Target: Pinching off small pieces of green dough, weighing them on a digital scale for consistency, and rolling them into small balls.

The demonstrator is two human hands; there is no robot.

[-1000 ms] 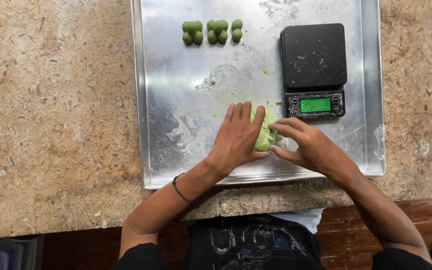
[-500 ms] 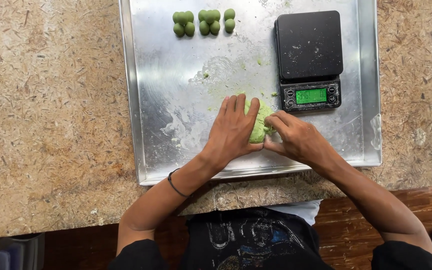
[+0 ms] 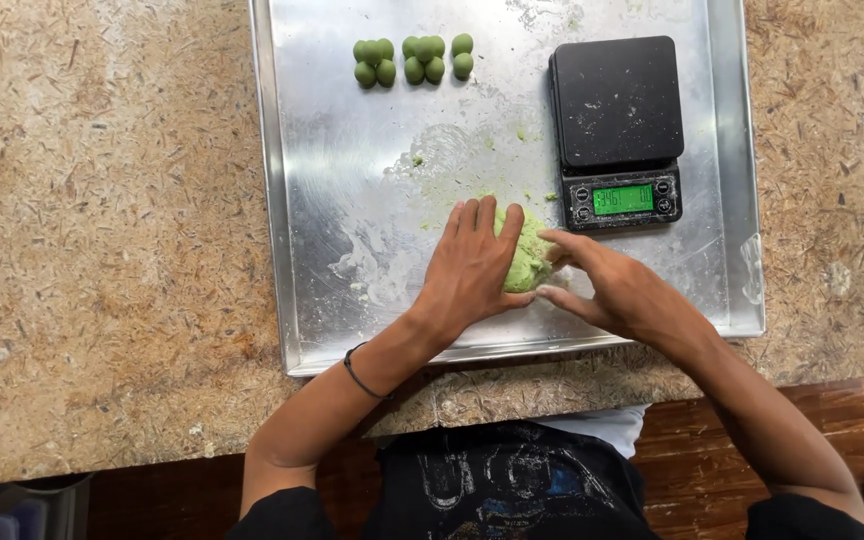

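Note:
A lump of green dough lies on a large metal tray. My left hand rests flat over its left side, fingers pointing away from me. My right hand pinches the dough's right side with thumb and fingers. Most of the lump is hidden under my hands.
Several small green dough balls sit in a row at the tray's far left. A black digital scale with a lit green display stands on the tray's right half. The tray lies on a speckled stone counter. Flour smears mark the tray.
My hands stay on the dough lump, with the right fingers shifting their pinch on its right side. The view has shifted slightly.

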